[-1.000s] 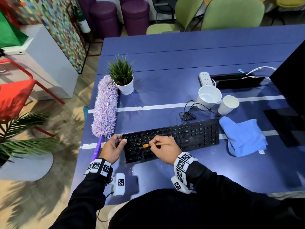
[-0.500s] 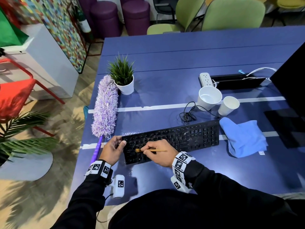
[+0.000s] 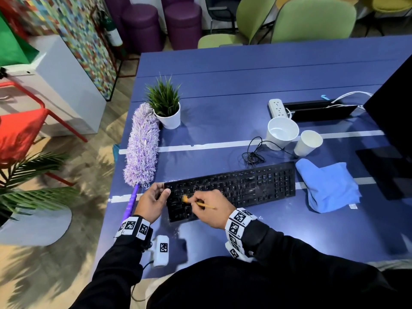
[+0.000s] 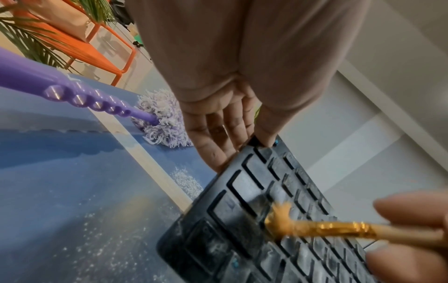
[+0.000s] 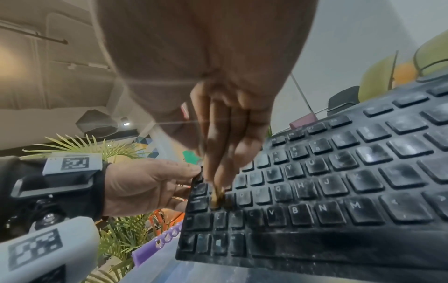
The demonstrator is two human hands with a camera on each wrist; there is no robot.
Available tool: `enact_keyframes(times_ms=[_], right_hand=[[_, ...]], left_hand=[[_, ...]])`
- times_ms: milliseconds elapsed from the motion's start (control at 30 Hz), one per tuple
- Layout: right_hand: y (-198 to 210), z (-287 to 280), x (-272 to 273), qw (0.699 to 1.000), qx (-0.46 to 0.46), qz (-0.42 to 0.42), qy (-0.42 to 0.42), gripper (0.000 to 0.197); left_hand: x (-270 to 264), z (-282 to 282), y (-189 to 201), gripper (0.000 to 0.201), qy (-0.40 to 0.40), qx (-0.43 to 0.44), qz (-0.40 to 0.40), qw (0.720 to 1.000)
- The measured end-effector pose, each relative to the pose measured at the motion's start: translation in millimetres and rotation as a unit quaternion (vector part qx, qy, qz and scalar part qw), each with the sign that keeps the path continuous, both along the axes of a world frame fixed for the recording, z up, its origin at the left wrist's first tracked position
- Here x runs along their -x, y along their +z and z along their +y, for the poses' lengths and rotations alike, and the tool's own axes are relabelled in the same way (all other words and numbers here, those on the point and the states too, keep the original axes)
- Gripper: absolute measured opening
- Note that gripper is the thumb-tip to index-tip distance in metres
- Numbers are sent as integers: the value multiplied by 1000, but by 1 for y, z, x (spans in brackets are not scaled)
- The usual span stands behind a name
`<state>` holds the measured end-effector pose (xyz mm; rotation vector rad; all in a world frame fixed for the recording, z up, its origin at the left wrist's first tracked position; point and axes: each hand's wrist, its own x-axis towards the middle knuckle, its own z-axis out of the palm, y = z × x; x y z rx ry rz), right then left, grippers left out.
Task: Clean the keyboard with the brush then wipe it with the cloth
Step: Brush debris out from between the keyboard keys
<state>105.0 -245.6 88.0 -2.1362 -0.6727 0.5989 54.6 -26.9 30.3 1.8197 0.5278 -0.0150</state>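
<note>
Right hand [image 3: 213,208] pinches the small paintbrush [image 4: 322,228], bristles on the dusty black keyboard [image 3: 234,188] near its left end; left hand [image 3: 152,200] grips that end's edge.

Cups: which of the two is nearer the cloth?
The smaller cup, right of the big one, sits just behind the blue cloth.

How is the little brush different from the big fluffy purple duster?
The brush is thin, with short orange bristles; the duster is long and shaggy, lilac and white. The right hand holds the brush on the keyboard; the duster lies untouched on the table. Both are cleaning tools.
</note>
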Motion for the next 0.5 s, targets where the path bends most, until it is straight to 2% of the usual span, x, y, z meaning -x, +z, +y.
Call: enact_keyframes(times_ms=[33,100,233,367,500], right_hand=[[1,0,0,1000,8,5,20,20],[3,-4,1,1000,-15,17,8,18],[4,-16,-10,990,-76,-10,-116,13],[6,-23,-18,998,-25,15,-53,12],[8,-20,-15,988,-85,5,-131,18]], left_hand=[[1,0,0,9,0,3,0,1000],[2,0,-1,9,3,9,-1,1000],[2,-1,3,11,-1,15,1,1000],[3,3,2,17,-1,32,22,999],[2,3,4,22,-5,40,23,999]])
